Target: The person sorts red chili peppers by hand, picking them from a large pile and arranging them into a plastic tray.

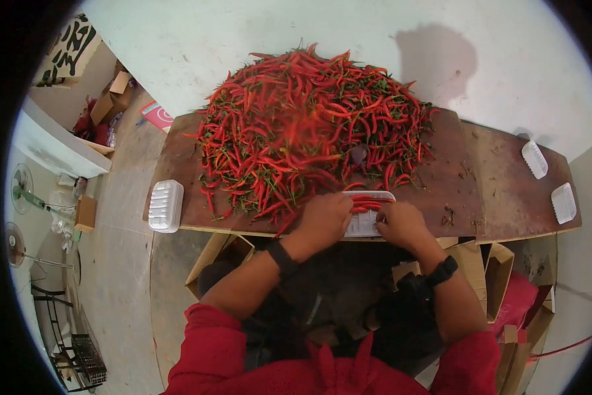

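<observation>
A white plastic tray lies at the table's front edge between my hands. Several red chili peppers lie across its far part, and its near part shows bare ribs. My left hand is at the tray's left side, fingers curled near the pepper ends. At the right side, my right hand has thumb and fingers bent together by the pepper tips. Whether either hand grips a pepper is hidden. Just beyond the tray rises a big heap of red chili peppers with green stems.
A stack of white trays stands at the table's left end. Two single white trays lie at the right end. The brown tabletop holds stem scraps. Cardboard boxes sit below, and a white wall rises behind.
</observation>
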Demonstrator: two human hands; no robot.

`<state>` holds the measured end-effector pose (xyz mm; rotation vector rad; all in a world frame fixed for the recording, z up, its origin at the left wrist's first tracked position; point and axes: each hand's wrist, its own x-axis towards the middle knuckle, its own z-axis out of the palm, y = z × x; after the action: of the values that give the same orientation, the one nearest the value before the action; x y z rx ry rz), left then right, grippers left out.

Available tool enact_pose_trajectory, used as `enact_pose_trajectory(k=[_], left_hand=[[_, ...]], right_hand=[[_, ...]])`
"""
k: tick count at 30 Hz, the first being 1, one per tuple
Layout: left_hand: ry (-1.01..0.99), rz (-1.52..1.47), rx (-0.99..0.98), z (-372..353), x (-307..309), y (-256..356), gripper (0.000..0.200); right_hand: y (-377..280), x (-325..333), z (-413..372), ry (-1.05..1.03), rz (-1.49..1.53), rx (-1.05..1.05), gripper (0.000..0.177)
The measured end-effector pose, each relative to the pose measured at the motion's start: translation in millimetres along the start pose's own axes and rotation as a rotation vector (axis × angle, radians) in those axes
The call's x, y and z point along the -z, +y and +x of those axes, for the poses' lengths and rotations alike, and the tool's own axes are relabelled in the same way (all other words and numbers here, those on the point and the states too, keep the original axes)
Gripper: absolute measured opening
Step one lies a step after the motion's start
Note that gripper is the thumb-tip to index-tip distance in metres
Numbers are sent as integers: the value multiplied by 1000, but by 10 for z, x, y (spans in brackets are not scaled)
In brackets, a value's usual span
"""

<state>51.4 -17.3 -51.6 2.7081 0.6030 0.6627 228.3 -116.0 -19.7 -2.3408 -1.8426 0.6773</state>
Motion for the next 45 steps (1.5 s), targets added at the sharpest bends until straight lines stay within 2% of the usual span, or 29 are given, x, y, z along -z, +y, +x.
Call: enact_pose_trajectory(k=[14, 20, 24, 26, 27, 29, 33, 38, 42, 45], left_hand=[[45, 63, -19, 52, -34, -18, 17], [27, 62, -30, 80, -5, -16, 12], [23, 57, 32, 140, 143, -42, 12], [153, 102, 120, 227, 308, -170, 11], [153, 103, 120, 264, 406, -230, 11], [325, 108, 182, 313, 596, -373, 14], [320, 265, 246, 246, 733, -718, 17], [173, 389, 227, 133, 718, -883, 17], [149, 313, 278, 102, 860, -805, 15], [208, 166, 290, 55, 1009, -768, 16]], right_hand=[[-42, -82, 16, 86, 22, 39, 17], [-82, -130, 39, 150, 91, 68, 18], [-75, -103, 42, 127, 78, 79, 19], [-94, -84, 25, 148, 101, 81, 19], [-102, -71, 15, 168, 123, 82, 20], [-125, -44, 2, 163, 137, 74, 20], [-122, -44, -3, 190, 141, 98, 21], [-140, -46, -2, 203, 138, 128, 20], [-182, -65, 28, 247, 137, 170, 21], [-314, 47, -30, 224, 141, 178, 21]])
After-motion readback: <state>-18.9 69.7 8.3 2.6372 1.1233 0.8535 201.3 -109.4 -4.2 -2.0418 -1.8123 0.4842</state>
